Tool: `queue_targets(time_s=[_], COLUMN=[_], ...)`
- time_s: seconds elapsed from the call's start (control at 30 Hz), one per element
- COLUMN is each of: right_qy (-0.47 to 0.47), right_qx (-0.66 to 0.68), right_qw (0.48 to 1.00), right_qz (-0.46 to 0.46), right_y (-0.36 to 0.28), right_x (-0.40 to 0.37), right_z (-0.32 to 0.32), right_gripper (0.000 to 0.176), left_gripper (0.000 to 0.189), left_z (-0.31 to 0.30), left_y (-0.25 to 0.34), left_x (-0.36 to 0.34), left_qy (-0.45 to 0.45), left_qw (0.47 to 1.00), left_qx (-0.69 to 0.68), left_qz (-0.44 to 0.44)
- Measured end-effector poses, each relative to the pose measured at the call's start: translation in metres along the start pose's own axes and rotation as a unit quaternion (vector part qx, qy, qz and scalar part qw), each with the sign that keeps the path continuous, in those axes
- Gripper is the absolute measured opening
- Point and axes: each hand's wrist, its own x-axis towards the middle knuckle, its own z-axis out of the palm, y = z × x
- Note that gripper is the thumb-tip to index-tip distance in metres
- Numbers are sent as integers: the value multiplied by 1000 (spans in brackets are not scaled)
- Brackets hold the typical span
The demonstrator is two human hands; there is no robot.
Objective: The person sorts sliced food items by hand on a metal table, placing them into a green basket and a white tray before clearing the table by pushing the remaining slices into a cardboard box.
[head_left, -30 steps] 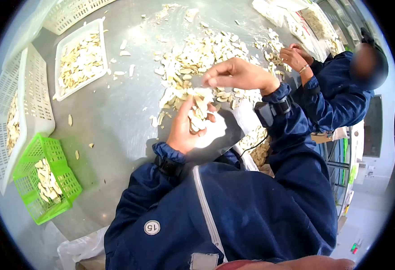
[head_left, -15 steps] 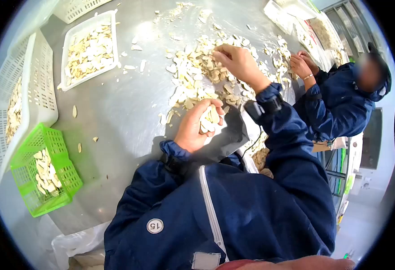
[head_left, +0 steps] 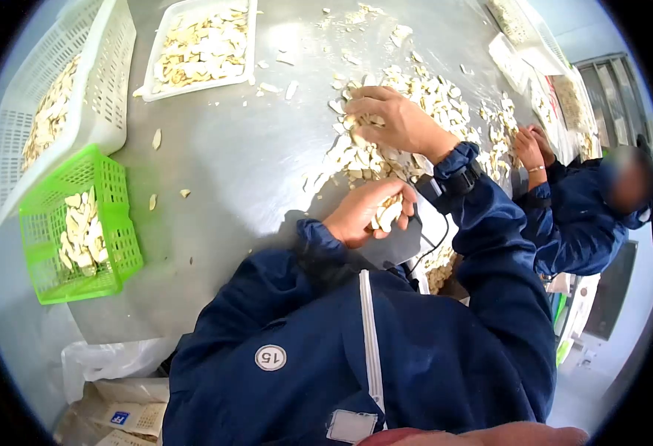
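White basket (head_left: 109, 93), white tray (head_left: 251, 37) and green basket (head_left: 124, 238): each holds pale slices (head_left: 83, 230). Compared with earlier frame, right hand (head_left: 401, 123) has shifted towards left edge of loose pile (head_left: 445, 104), fingers spread wider. Left hand (head_left: 365, 213) clenched around handful (head_left: 388, 214), held between thumb and curled fingers. Loose pile lies under and beyond right-hand fingers, just ahead of left-hand fingertips. Right-hand fingers parted, curved; fingertip contact with slices appears likely, partly hidden.

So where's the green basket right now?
In the head view, the green basket is on the person's left, just beside the tall white basket, on its near side.
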Motion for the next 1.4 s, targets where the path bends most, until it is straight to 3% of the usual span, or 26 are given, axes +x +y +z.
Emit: queue_targets(time_s=[0.07,0.13,0.17,0.27,0.43,0.47,0.53,0.67,0.73,0.8,0.9,1.0,1.03,1.07,1.13,1.17,1.2,1.27,1.3,1.4], right_qy=[39,54,112,112,151,167,173,127,137,135,140,184,181,165,131,128,134,148,175,145], right_qx=[29,20,7,4,25,-6,-18,-37,-51,-59,-60,-47,-82,-102,-144,-176,-139,-68,-34,290], right_qw=[998,989,984,969,969,979,981,990,988,986,981,979,978,978,976,971,974,973,973,893], right_qz=[39,134,139,219,193,119,85,52,55,83,118,77,67,78,100,95,117,164,147,313], right_y=[-5,0,-1,0,-1,-3,-18,-10,-2,8,1,-4,-4,-7,-11,-10,-12,-15,-11,-12], right_x=[-10,-39,-55,-97,-101,-91,-70,-69,-86,-100,-100,-74,-65,-59,-51,-51,-53,-64,-72,-93], right_z=[-10,-14,-13,-18,-9,-4,5,17,13,11,1,15,21,22,23,24,24,22,21,14], right_gripper=[23,18,15,15,24,30,25,19,17,17,20,24,25,25,24,23,22,22,23,25], left_gripper=[33,31,33,34,32,31,32,29,41,48,31,39,44,50,40,34,31,32,34,36], left_z=[-8,-3,7,7,-3,-5,10,-8,-37,-41,-2,-11,-19,-27,-34,-35,-32,-21,-5,12], left_y=[6,2,-2,-1,-2,-2,1,-7,-24,-24,-6,-14,-23,-31,-35,-38,-37,-35,-24,2], left_x=[2,6,4,3,6,7,2,8,19,21,4,-3,-2,0,6,7,7,9,8,5], left_qy=[-54,-96,-42,-48,-82,-95,-29,-72,-155,-182,-89,-67,-79,-81,-74,-56,-37,-23,-30,-31], left_qw=[994,981,988,992,982,979,997,990,967,954,994,990,977,954,787,897,967,997,998,995], left_qx=[55,-129,-119,-103,-136,-140,61,-44,-129,-159,6,120,194,265,494,374,235,68,50,-55], left_qz=[-71,-107,-89,-59,-106,-111,-28,-115,-159,-177,-66,-11,52,117,361,230,89,-36,-17,-78])
